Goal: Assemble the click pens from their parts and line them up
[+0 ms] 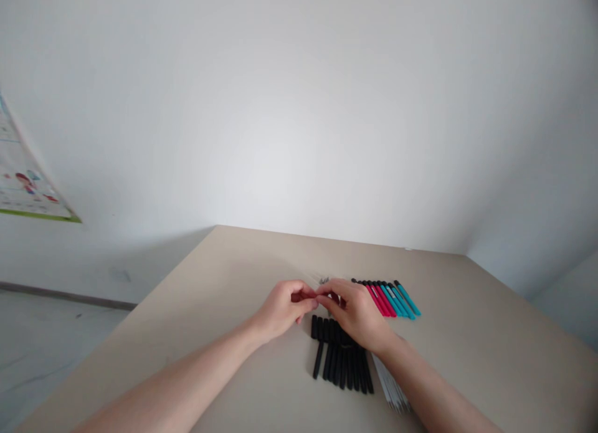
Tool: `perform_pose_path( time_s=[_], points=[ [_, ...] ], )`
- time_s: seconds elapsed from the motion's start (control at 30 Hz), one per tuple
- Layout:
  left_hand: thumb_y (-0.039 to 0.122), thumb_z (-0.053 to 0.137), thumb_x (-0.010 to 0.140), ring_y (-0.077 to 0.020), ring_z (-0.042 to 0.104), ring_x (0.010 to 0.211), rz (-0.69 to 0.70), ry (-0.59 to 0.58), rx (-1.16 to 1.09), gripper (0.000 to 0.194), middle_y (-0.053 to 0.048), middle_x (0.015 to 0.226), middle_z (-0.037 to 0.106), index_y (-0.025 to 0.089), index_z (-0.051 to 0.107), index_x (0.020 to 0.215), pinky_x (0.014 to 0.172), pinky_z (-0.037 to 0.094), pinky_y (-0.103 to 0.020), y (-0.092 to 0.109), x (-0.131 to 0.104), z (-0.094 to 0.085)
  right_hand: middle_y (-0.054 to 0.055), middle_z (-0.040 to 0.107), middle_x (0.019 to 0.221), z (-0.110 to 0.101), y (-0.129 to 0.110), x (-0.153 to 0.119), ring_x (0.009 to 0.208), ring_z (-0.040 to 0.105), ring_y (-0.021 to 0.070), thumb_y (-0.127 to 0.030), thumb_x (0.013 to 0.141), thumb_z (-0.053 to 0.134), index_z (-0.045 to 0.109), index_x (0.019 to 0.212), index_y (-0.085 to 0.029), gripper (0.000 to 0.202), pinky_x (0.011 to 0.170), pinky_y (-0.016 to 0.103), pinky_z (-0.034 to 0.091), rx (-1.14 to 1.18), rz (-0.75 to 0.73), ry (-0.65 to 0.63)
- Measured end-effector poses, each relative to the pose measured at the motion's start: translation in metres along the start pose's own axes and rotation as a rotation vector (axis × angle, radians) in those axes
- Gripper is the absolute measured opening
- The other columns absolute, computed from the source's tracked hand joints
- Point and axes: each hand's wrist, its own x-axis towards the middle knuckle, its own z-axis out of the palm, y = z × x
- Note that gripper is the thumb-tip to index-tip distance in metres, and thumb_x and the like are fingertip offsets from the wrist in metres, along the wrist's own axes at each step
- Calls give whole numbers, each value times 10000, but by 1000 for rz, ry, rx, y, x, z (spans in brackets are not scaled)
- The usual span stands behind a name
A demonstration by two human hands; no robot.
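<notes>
My left hand and my right hand meet fingertip to fingertip above the table. Both are pinched closed; whatever lies between the fingertips is too small or hidden to make out. Just below them lies a row of short black caps, partly under my right hand. Nearer to me is a row of slim black pen barrels. Beside my right forearm lies a bundle of thin white pen refills, partly covered by the arm. Behind the fingers sit small silvery pieces, mostly hidden.
Right of my right hand lies a row of pens with black ends, red pens and teal pens. The beige table meets a white wall at its back edge. A poster hangs at the left.
</notes>
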Motion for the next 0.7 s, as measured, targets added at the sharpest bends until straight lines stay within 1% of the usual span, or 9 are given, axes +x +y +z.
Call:
perform_pose_path(
  time_s=[0.1,0.17,0.23,0.3,0.4,0.47,0.57,0.7],
  points=[
    [277,626,767,-68,451,490,12,-16,-4,166,16,672,566,117,627,812,458,348,-194,0,0,-1,7,651,729,-1,3,1,644,572,139,-201,880,541,650,829,-205,120,605,233,420,-17,-13,-3],
    [256,618,768,-65,459,482,17,-16,-8,191,16,706,566,118,624,899,459,358,-197,1,0,-1,17,657,757,-5,10,2,692,589,151,-197,888,508,636,828,-205,141,634,243,430,-68,-23,26],
    [246,612,768,-60,468,472,12,0,-14,247,16,745,561,123,606,982,461,368,-201,3,0,-2,35,661,782,-15,25,3,741,594,170,-194,883,487,624,813,-199,154,669,263,437,-160,-10,104],
    [244,607,769,-56,475,469,1,11,-20,256,18,765,548,124,597,996,466,376,-203,4,-1,-3,46,656,777,-28,43,2,772,586,194,-206,866,494,625,783,-198,155,700,293,437,-285,37,159],
    [240,596,772,-53,477,468,-5,5,-23,227,21,759,533,122,600,966,469,374,-201,5,-1,-3,51,641,788,-44,65,-2,809,577,210,-219,828,530,633,723,-193,149,742,318,433,-385,124,134],
    [248,594,775,-54,476,467,-3,4,-24,220,21,755,529,124,601,956,466,370,-201,4,-1,-3,52,631,813,-47,72,-5,834,577,210,-220,810,542,647,712,-192,147,766,320,433,-401,180,103],
    [258,594,775,-55,472,465,-2,9,-34,218,22,757,525,130,601,951,470,374,-206,4,-1,-3,51,618,839,-45,73,-6,858,570,209,-218,798,555,667,712,-189,144,793,323,430,-407,222,46],
    [267,592,778,-56,470,466,-6,6,-30,208,27,752,516,136,604,939,477,372,-208,3,-1,-3,52,610,838,-39,69,-5,856,561,202,-198,787,561,682,701,-184,150,800,320,428,-407,230,-26]
  ],
)
